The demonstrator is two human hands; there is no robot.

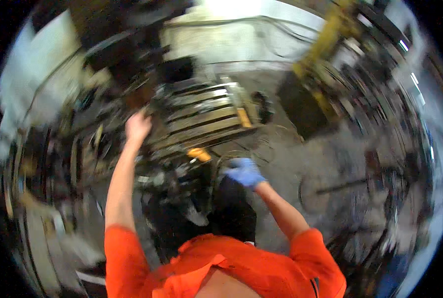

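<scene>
My left hand (139,125) is bare and stretched forward to the dark machine (132,64) on the left. Its fingers look curled closed by a small part at the machine's lower front, but blur hides what is in them. Over my dark-trousered right leg (234,206) is my right hand (244,172) in a blue glove. Motion smears its fingers, so I cannot tell whether they hold anything. Just left of the glove, a yellow-orange object (199,154) rests on a dark cluttered surface; its kind is too blurred to name.
Ahead stands a slatted wooden pallet (201,121) with metal pieces and an orange bar (243,117) on it. A yellow machine frame (325,44) rises at the far right, beside a dark box-shaped block (303,107). Cables (266,20) run along the pale wall.
</scene>
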